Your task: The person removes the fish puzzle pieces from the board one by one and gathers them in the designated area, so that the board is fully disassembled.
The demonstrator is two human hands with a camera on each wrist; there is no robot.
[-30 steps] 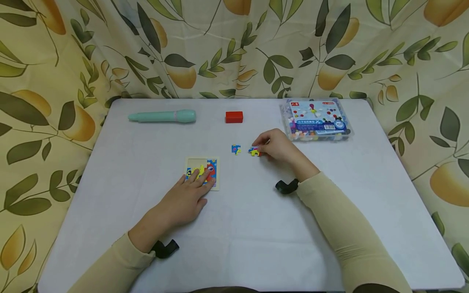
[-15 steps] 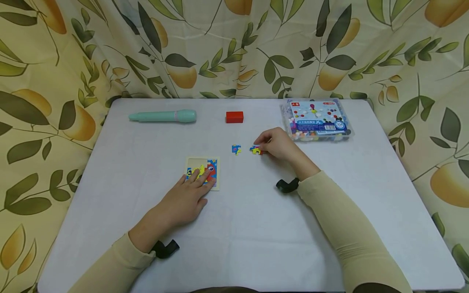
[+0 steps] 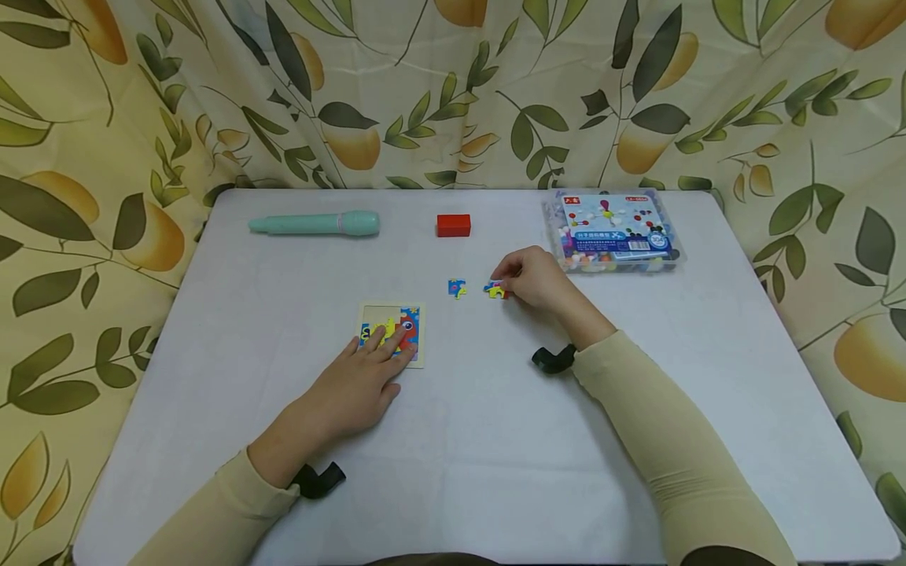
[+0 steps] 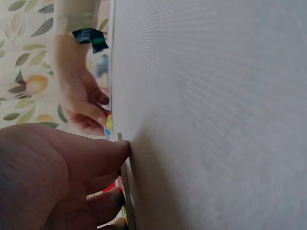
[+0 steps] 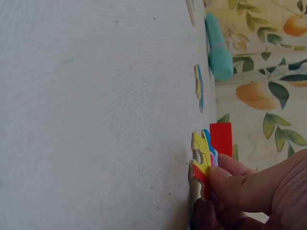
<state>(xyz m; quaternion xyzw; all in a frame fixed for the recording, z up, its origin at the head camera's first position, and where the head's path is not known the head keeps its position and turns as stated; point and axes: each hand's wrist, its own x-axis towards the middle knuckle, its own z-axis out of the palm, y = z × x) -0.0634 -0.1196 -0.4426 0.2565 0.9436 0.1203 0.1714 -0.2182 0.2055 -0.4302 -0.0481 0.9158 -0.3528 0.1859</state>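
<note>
A small wooden puzzle board (image 3: 422,338) lies left of the table's middle, with colourful pieces fitted in it and a bare patch at its upper left. My left hand (image 3: 354,385) rests on it with the fingers spread, covering its lower part. My right hand (image 3: 538,279) pinches a yellow, red and blue puzzle piece (image 5: 201,153) between thumb and fingers. In the right wrist view this piece stands tilted close to the tabletop. Another blue and yellow puzzle piece (image 3: 456,288) lies flat on the table, just left of the pinched one.
Along the back of the white table (image 3: 488,472) lie a mint-green pen-shaped object (image 3: 311,225), a red block (image 3: 453,226) and a clear plastic box (image 3: 612,232) of colourful parts. A leaf-patterned curtain (image 3: 425,94) hangs behind.
My right hand has shifted very slightly to the right with the puzzle piece. The left hand stays put on the board.
</note>
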